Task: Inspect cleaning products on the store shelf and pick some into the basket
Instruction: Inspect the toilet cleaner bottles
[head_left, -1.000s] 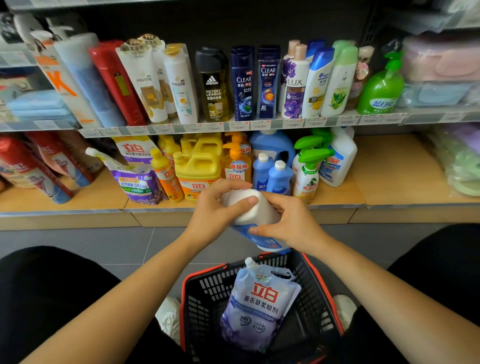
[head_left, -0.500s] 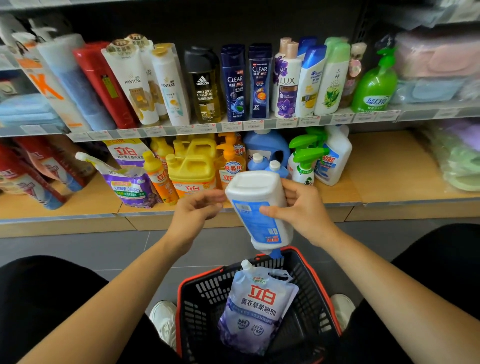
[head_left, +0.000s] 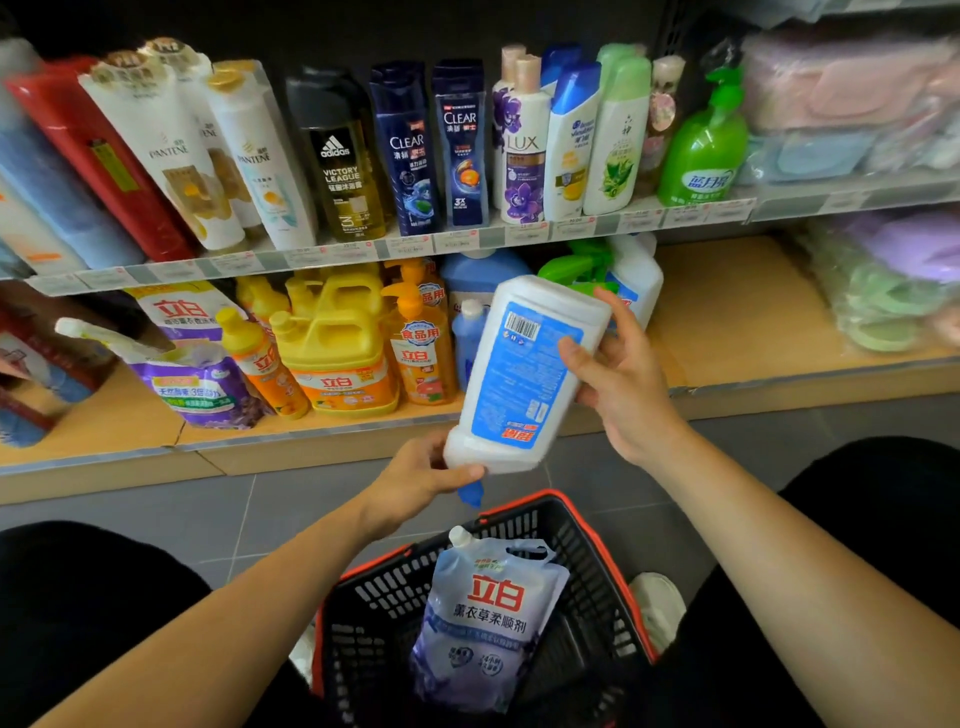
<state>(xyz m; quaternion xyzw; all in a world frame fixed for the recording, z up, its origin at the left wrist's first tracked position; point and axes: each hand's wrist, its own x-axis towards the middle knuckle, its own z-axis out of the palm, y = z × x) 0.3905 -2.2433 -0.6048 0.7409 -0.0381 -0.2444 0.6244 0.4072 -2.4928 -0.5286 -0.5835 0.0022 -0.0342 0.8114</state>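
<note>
Bottle: one white bottle (head_left: 519, 374) with a blue label, held in the air in front of the lower shelf and right over the basket; I had it cap-down, by my judgement so the barcode and small print faced me for reading
Cap: one blue cap (head_left: 470, 493), pointing down just under my left hand
Left hand (head_left: 421, 478): curled round the narrow shoulder end, taking the weight from below
Right hand (head_left: 623, 384): thumb across the label, fingers round the far side, steadying the tilt
Both hands: apart from each other, each clamped on that one bottle
Basket (head_left: 384, 592): one, black with a red rim, low between my knees, so a pick could likely go straight down into it
Pouch (head_left: 483, 623): one soft refill pouch lying inside the basket, spout up
Lower shelf (head_left: 727, 312): at least two yellow jugs (head_left: 337, 358), one orange pump bottle (head_left: 421, 348), one small blue bottle (head_left: 467, 338) just behind the one I held
Upper shelf (head_left: 571, 228): two dark blue shampoo bottles (head_left: 405, 150) side by side, one green pump bottle (head_left: 701, 150)
Progress: one item in the basket, the bottle not yet put in
</note>
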